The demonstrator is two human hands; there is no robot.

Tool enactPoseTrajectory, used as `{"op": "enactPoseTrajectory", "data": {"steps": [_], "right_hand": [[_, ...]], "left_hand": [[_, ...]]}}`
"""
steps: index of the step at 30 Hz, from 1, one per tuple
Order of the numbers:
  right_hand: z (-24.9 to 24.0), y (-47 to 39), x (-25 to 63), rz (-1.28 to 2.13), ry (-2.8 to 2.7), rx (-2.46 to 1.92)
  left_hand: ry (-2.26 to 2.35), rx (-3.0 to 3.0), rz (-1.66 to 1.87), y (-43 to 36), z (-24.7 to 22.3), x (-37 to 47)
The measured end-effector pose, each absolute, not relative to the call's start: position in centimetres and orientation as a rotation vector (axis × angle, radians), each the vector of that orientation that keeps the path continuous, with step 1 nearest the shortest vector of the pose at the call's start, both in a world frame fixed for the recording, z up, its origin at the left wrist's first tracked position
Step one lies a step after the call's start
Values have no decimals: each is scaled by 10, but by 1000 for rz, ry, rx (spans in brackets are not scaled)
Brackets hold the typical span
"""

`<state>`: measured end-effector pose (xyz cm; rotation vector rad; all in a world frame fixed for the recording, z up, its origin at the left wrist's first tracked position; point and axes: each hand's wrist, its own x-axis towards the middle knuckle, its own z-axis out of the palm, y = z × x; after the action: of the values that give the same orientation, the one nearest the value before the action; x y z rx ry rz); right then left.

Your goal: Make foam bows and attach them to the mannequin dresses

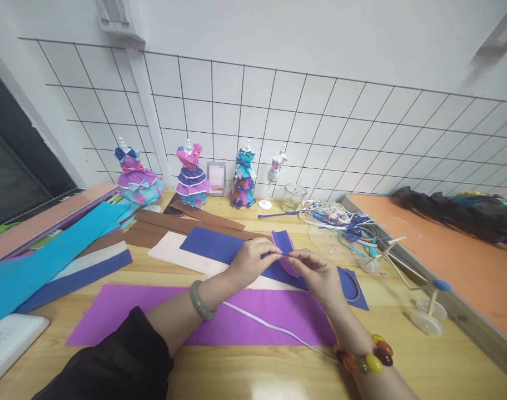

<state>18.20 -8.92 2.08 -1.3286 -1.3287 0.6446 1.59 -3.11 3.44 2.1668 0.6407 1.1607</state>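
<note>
Between my two hands is a small pleated piece of blue and purple crepe paper [282, 241], pinched in at its middle. My left hand [253, 256] holds the left side of the pinch between thumb and forefinger. My right hand [319, 273] grips the right side the same way, fingertips close to the left ones. Below my wrists lies a wide purple sheet [112, 314], with a thin white ribbon [264, 322] across it. Behind it a long blue strip [214, 244] overlaps a pale pink strip [170, 250]; my hands partly cover both.
Dressed miniature mannequins [190, 178] and a bare one [274, 169] stand along the tiled wall. A glass jar [294, 197] and a heap of ribbons [332, 214] are at back right, near a wheeled stick frame [409, 286]. Turquoise strips [65, 255] lie left.
</note>
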Motion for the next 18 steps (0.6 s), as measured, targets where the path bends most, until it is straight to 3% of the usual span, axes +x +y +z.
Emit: {"op": "enactPoseTrajectory", "data": {"steps": [9, 18], "right_hand": [[29, -91, 176, 1019, -1091, -1188], [34, -94, 177, 909, -1104, -1273]], "left_hand": [[601, 2128, 1198, -32, 34, 16], [646, 1916, 1176, -35, 38, 18]]}}
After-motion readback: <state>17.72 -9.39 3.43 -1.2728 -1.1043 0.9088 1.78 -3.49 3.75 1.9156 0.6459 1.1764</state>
